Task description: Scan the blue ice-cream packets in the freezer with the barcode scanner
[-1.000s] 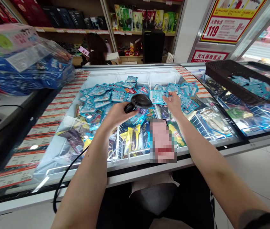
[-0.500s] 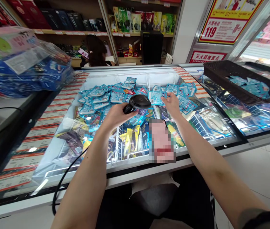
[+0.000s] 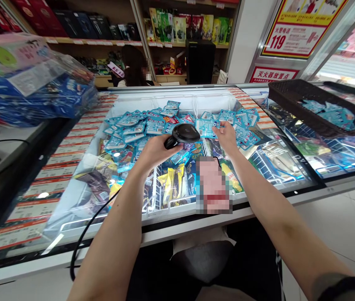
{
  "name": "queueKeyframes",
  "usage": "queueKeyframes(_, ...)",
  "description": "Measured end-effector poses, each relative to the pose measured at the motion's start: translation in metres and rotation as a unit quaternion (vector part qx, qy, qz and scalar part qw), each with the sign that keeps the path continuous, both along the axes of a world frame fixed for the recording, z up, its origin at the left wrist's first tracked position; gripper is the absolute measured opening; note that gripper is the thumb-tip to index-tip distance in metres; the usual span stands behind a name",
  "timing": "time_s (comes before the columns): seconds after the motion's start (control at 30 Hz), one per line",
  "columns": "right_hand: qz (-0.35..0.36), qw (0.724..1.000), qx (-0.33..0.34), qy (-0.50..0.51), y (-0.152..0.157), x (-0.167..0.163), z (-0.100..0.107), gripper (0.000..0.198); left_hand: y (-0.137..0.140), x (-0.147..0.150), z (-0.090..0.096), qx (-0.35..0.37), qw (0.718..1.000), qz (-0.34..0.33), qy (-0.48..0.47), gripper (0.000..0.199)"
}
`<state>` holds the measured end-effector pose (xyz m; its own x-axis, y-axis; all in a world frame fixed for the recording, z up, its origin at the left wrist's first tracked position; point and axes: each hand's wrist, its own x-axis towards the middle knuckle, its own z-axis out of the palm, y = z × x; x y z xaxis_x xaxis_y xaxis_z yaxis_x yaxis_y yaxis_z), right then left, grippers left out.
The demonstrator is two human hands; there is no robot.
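Head view: a glass-topped freezer (image 3: 39,263) fills a shop floor, with stocked shelves (image 3: 99,42) and a person (image 3: 133,69) beyond its far edge. Over its middle, the left hand (image 3: 156,152) wraps its fingers around a black scanner (image 3: 186,133); just beside that, the right hand (image 3: 226,137) pinches the end of a blue packet (image 3: 206,127). More blue packets (image 3: 130,119) lie across the glass toward the freezer's far side; a dark basket (image 3: 285,94) at its right holds others.

Behind the freezer's right, a red-and-yellow sign (image 3: 304,31) reads "火警电话 119"; a red sign (image 3: 273,74) below, "灭火器放置点".

Price labels along the freezer's left are too small to read. A pink item (image 3: 213,184) at its front is pixelated. The scanner's grip is mostly hidden.
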<state>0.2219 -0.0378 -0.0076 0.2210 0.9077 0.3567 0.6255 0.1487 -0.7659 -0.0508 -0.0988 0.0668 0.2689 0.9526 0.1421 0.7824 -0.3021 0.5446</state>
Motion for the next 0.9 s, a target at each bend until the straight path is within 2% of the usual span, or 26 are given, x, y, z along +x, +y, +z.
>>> queueKeyframes(0.2,0.008,0.998,0.014,0.063,-0.004,0.004,0.003,0.056,0.001,-0.002,0.000,0.001,1.000,0.022,-0.008,0.048)
queueKeyframes(0.37,-0.059,0.996,0.062,-0.026,-0.010,0.021,0.012,0.048,0.001,-0.006,0.002,0.004,0.999,0.046,-0.016,0.047)
queueKeyframes(0.57,-0.131,0.977,0.105,-0.132,-0.004,0.037,0.013,0.039,0.000,-0.008,0.006,0.019,0.999,0.048,-0.015,0.046)
queueKeyframes(0.67,-0.146,0.964,0.094,-0.200,-0.006,0.034,0.013,0.044,0.000,-0.009,0.006,0.020,0.998,0.060,-0.016,0.046)
queueKeyframes(0.77,-0.135,0.951,0.050,-0.273,-0.012,0.029,0.014,0.046,0.002,-0.013,0.006,0.022,0.995,0.092,-0.017,0.046)
queueKeyframes(0.9,-0.133,0.942,0.007,-0.307,-0.017,0.026,0.016,0.043,0.008,-0.023,0.002,0.025,0.988,0.143,-0.044,0.046)
